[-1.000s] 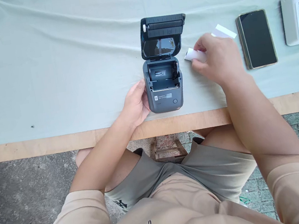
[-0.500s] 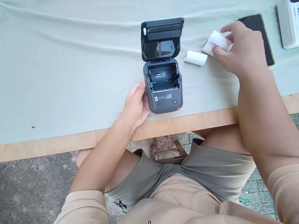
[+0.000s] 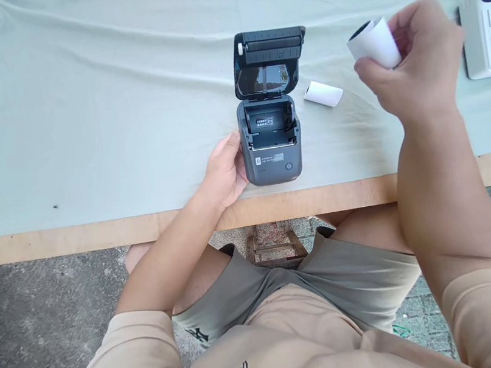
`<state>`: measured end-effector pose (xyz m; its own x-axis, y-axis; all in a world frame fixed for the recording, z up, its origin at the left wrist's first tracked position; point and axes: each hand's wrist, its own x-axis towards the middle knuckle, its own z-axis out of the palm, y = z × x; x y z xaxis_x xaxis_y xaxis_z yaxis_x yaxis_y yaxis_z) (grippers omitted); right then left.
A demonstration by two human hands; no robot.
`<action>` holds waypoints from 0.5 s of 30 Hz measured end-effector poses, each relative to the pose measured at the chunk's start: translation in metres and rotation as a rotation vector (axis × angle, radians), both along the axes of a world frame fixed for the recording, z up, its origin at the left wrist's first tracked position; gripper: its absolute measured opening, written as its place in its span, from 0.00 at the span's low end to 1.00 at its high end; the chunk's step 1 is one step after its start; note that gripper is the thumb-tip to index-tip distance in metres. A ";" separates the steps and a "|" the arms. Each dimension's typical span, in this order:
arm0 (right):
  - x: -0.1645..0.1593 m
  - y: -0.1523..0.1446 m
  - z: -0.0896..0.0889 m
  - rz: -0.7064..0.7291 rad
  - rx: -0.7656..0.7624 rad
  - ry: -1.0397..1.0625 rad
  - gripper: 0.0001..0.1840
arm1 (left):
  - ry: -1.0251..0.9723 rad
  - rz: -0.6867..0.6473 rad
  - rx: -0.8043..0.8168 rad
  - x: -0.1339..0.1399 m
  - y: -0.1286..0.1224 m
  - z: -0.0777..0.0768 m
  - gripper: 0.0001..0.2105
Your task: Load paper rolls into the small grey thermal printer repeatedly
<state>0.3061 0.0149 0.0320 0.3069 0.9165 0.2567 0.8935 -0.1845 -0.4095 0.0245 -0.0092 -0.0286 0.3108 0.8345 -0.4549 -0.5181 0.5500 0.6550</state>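
A dark grey portable label printer (image 3: 274, 164) stands on the cloth with its lid (image 3: 267, 79) swung up, and its paper compartment holds no roll. My left hand (image 3: 226, 168) is closed around the printer's left side, its fingers partly hidden behind the casing. Up and to the right, my right hand (image 3: 422, 56) pinches a white paper roll (image 3: 376, 44) between thumb and fingers, raised above the cloth with its dark end turned to the upper left. Between the printer and that hand lies a second, slimmer white paper roll (image 3: 323, 93) on its side.
A white box-shaped device (image 3: 478, 44) with a black top and printed label stands at the far right. Pale green cloth (image 3: 102, 119) covers the table up to its bare wooden front edge (image 3: 96, 236). My legs are below that edge.
My right hand has lifted the larger paper roll off the cloth and tilted it more upright, moving right. The dark phone is now hidden behind that hand. My left hand stays on the printer.
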 end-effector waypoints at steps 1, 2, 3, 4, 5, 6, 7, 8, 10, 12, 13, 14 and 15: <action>-0.006 -0.005 0.004 0.125 0.122 0.051 0.18 | -0.002 -0.005 0.000 0.000 0.000 0.001 0.13; -0.014 -0.010 0.008 0.279 0.240 0.098 0.18 | -0.006 -0.009 0.005 0.001 0.000 0.001 0.13; -0.024 -0.016 0.013 0.444 0.319 0.152 0.16 | -0.011 -0.014 0.012 0.001 0.000 0.001 0.13; -0.035 -0.021 0.017 0.538 0.331 0.156 0.16 | -0.015 -0.018 0.022 0.001 0.000 0.001 0.13; -0.047 -0.025 0.020 0.572 0.270 0.082 0.16 | -0.017 -0.022 0.035 0.001 0.000 0.001 0.13; -0.057 -0.029 0.022 0.608 0.201 0.005 0.17 | -0.016 -0.027 0.049 0.001 0.000 0.000 0.13; -0.067 -0.031 0.023 0.630 0.131 -0.054 0.18 | -0.013 -0.034 0.064 0.000 -0.001 0.000 0.13; -0.074 -0.031 0.022 0.651 0.070 -0.087 0.18 | -0.011 -0.042 0.076 0.000 -0.001 -0.001 0.13; -0.080 -0.030 0.017 0.680 0.002 -0.131 0.19 | -0.008 -0.052 0.086 0.000 -0.002 -0.002 0.13; -0.079 -0.028 0.010 0.715 0.022 -0.156 0.18 | -0.003 -0.061 0.081 0.000 -0.003 -0.001 0.13; -0.077 -0.027 0.007 0.730 0.047 -0.168 0.17 | 0.005 -0.063 0.074 0.000 -0.003 -0.001 0.13; -0.076 -0.026 0.005 0.737 0.066 -0.181 0.17 | 0.015 -0.063 0.068 0.000 -0.003 0.000 0.13; -0.074 -0.026 0.003 0.736 0.074 -0.193 0.16 | 0.024 -0.063 0.063 0.001 -0.003 0.001 0.13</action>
